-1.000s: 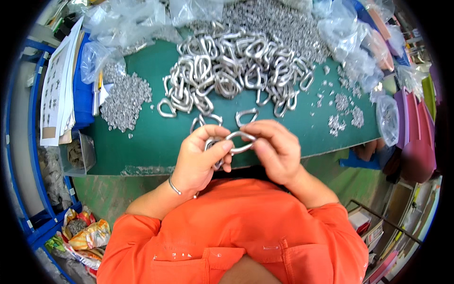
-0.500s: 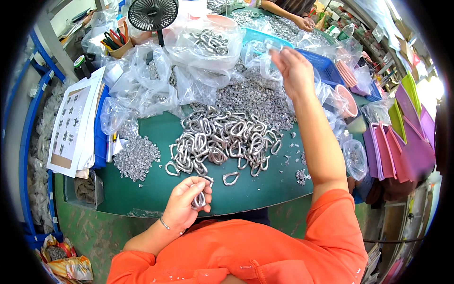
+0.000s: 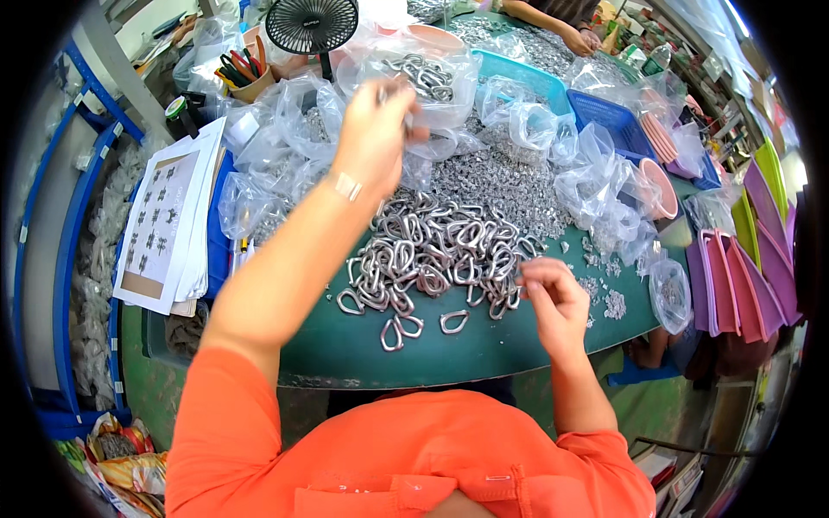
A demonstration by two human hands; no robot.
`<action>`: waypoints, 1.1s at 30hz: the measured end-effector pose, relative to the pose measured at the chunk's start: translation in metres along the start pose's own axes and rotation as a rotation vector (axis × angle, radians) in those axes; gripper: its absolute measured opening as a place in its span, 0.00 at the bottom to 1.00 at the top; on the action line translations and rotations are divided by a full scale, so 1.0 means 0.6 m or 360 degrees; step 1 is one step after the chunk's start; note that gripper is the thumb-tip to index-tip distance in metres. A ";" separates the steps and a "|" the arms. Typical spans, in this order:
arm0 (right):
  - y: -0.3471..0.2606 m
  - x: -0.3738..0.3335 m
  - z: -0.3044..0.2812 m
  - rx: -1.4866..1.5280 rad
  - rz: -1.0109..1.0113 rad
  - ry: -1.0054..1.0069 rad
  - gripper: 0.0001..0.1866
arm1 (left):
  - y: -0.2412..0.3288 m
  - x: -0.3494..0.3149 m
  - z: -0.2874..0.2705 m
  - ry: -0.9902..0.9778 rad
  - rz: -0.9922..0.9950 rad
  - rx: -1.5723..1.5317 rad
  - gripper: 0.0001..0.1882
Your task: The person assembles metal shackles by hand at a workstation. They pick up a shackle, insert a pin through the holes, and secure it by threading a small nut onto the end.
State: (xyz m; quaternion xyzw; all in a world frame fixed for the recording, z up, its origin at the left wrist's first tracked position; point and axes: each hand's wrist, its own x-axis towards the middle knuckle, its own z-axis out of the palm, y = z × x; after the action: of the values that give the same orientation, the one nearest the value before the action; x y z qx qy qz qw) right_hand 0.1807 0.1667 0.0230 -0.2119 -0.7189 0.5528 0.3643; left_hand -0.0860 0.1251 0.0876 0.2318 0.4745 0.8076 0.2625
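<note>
My left hand (image 3: pixel 377 129), blurred, is raised over the near edge of a bag-lined bowl (image 3: pixel 367 76) that holds shiny metal links (image 3: pixel 420 76). Its fingers are curled, and grey metal like a link shows between them. My right hand (image 3: pixel 557 309) is at the right edge of a heap of bent oval metal links (image 3: pixel 432 250), thumb and fingers bent together at the outermost links. Its fingertips hide whatever is between them. A few loose links (image 3: pixel 453 322) lie in front of the heap on the green table (image 3: pixel 371 358).
Many small clear pieces (image 3: pixel 492 177) spread behind the heap, among clear bags (image 3: pixel 596 181). A turquoise basket (image 3: pixel 535 78) and blue basket (image 3: pixel 609 121) stand behind. A fan (image 3: pixel 311 24), tool pot (image 3: pixel 250 85) and papers (image 3: pixel 160 216) are leftward. A co-worker's hands (image 3: pixel 583 41) are at the far side.
My left hand has gone from the table's front edge up to the bag-lined bowl. The right has come back from the far baskets to the heap. Two links now lie where the left hand was.
</note>
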 end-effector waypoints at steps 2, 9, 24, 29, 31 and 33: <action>-0.009 -0.030 -0.005 -0.0060 0.0039 0.0053 0.07 | -0.024 0.124 0.000 0.0056 0.0712 0.0956 0.18; -0.033 -0.123 -0.034 -0.0565 0.0271 0.0331 0.06 | -0.163 0.296 0.026 -0.0876 0.1338 0.3111 0.20; 0.067 -0.061 0.051 -0.1047 -0.0276 -0.0405 0.08 | 0.009 -0.081 -0.044 -0.0805 0.0451 0.1353 0.14; 0.068 -0.062 0.036 -0.0569 -0.0553 -0.0408 0.10 | -0.055 -0.266 -0.084 -0.0522 -0.1098 0.0767 0.10; 0.065 -0.057 0.037 -0.0484 -0.0661 -0.0453 0.10 | -0.085 -0.300 -0.086 -0.0408 -0.1308 0.0379 0.11; 0.064 -0.058 0.036 -0.0418 -0.0676 -0.0501 0.10 | -0.099 -0.327 -0.080 -0.0260 -0.1285 0.0221 0.10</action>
State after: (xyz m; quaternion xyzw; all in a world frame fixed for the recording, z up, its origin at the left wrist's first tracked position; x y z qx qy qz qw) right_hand 0.1830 0.1401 -0.0264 -0.0136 -0.8603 0.3924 0.3252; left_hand 0.0445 -0.0077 -0.0111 0.1077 0.5581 0.5849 0.5786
